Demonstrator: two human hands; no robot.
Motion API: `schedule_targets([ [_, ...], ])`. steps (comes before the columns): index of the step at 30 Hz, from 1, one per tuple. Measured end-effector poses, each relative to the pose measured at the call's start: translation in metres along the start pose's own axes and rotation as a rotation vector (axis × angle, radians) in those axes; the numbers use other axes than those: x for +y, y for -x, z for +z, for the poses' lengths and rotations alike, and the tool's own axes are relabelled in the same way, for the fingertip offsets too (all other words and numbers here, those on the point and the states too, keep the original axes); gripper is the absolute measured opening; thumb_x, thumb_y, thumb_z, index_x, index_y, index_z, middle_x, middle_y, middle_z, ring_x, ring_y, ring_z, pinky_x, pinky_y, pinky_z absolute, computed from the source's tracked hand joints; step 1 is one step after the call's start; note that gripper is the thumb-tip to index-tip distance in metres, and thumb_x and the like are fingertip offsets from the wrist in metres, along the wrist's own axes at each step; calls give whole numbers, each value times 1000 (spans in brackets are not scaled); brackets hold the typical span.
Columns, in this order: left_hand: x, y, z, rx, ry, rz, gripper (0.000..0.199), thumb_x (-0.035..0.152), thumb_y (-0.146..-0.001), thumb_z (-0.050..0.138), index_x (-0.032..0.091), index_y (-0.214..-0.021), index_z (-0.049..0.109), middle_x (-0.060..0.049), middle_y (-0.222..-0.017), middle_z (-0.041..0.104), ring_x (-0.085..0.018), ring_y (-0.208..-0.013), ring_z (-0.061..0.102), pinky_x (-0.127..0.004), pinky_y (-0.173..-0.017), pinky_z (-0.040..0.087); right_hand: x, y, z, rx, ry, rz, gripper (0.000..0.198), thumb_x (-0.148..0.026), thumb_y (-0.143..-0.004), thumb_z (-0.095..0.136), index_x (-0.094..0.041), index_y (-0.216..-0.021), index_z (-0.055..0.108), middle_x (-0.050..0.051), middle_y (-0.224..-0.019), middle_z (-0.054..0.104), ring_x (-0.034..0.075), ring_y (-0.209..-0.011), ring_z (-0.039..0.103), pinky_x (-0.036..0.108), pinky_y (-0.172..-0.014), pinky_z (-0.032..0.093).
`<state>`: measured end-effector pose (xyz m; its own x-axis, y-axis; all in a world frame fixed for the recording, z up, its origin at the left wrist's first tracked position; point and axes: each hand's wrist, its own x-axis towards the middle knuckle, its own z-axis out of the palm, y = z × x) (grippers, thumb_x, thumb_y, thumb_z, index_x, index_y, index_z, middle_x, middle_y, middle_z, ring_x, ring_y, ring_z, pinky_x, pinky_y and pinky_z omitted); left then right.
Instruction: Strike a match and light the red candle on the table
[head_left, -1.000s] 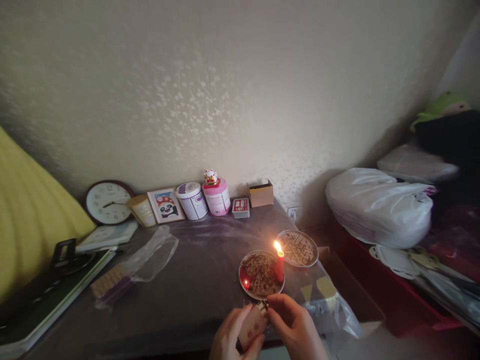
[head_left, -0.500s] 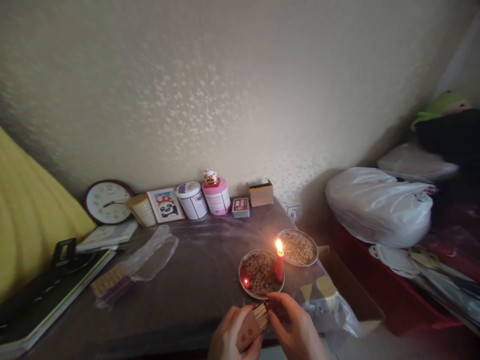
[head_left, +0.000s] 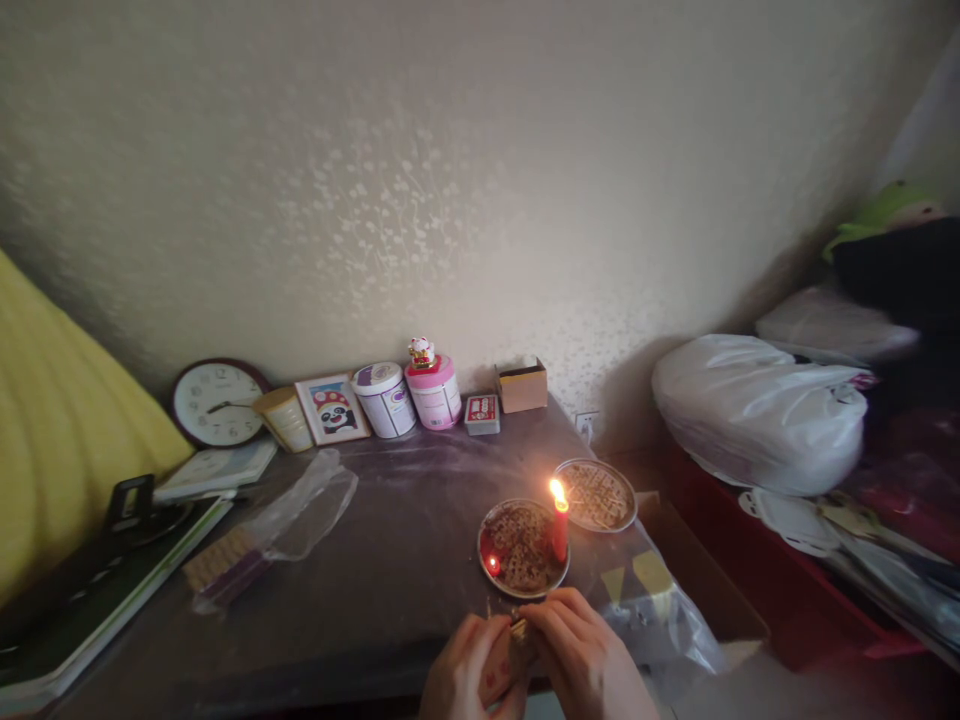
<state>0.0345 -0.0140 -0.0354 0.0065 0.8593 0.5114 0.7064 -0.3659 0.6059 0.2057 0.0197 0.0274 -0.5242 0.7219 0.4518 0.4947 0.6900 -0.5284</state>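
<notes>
Near the front edge of the table, my left hand [head_left: 466, 665] is closed around a small matchbox [head_left: 496, 672] with red print. The match ends [head_left: 519, 628] show at its open upper end. My right hand [head_left: 581, 650] has its fingers bent together against that end and covers much of it; whether a single match is between them is hidden. Just beyond my hands lies a round metal plate [head_left: 484, 572] with a brown patterned surface. On its right side a lit red candle [head_left: 560, 530] stands upright, and a small red glowing spot shows at its left.
A second round plate [head_left: 634, 505] lies behind the candle. Along the wall stand a clock [head_left: 217, 403], a panda picture [head_left: 334, 412], two canisters [head_left: 384, 402], a red-topped tin [head_left: 481, 414] and a cardboard box [head_left: 523, 388]. A plastic-wrapped pack [head_left: 229, 568] lies left; a white bag [head_left: 757, 415] sits right.
My right hand has moved slightly left and closed in over the matchbox's open end, hiding most of the matches. My left hand has stayed nearly in place.
</notes>
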Motion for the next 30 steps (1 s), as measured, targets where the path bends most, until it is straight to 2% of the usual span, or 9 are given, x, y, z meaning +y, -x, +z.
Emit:
schedule_targets([
  [4, -1, 1, 1, 7, 23, -6, 34, 15, -69, 60, 23, -101, 63, -3, -77, 64, -19, -69, 66, -26, -64, 52, 1, 0, 1, -43, 46, 0, 15, -12, -90, 56, -20, -98, 66, 6, -83, 69, 23, -78, 61, 31, -69, 54],
  [9, -4, 2, 2, 40, 69, -19, 37, 13, -68, 59, 23, -103, 64, -4, -79, 65, -20, -72, 66, -27, -67, 53, -2, -1, -3, -25, -13, -14, 19, -14, -92, 53, -21, -105, 66, 6, -88, 70, 22, -82, 62, 30, -73, 53],
  [13, -6, 3, 1, 20, 82, -43, 44, 9, -62, 58, 22, -103, 65, -3, -80, 65, -20, -72, 66, -26, -67, 53, -3, -2, -6, 17, -30, -26, 16, -20, -94, 53, -24, -100, 68, 4, -80, 69, 20, -75, 61, 28, -67, 53],
  [18, -7, 3, 2, 29, 103, -18, 45, 8, -61, 57, 22, -103, 64, -3, -81, 66, -20, -73, 67, -26, -68, 53, -1, -1, -3, 32, 5, -43, 14, -20, -94, 52, -23, -94, 66, 4, -79, 67, 19, -73, 60, 27, -66, 52],
  [23, -5, 2, 1, 68, 122, 33, 45, 8, -64, 57, 22, -107, 61, -2, -81, 65, -18, -72, 66, -25, -67, 53, 3, -1, 2, -16, 66, -64, 11, -12, -92, 53, -19, -94, 62, 5, -82, 66, 21, -74, 60, 29, -65, 52],
  [26, -4, 1, 1, 88, 130, 37, 46, 7, -64, 56, 23, -108, 61, -2, -82, 65, -17, -72, 67, -24, -68, 53, 3, -1, 1, -46, 43, -56, 15, -7, -91, 53, -18, -98, 59, 6, -87, 67, 21, -77, 60, 31, -69, 52],
  [30, -5, 2, 1, 83, 131, 31, 46, 7, -63, 56, 22, -106, 62, -2, -80, 64, -17, -71, 66, -25, -66, 53, 0, -1, -4, -97, 43, -25, 13, -8, -92, 53, -20, -92, 59, 5, -82, 66, 20, -75, 59, 29, -67, 51],
])
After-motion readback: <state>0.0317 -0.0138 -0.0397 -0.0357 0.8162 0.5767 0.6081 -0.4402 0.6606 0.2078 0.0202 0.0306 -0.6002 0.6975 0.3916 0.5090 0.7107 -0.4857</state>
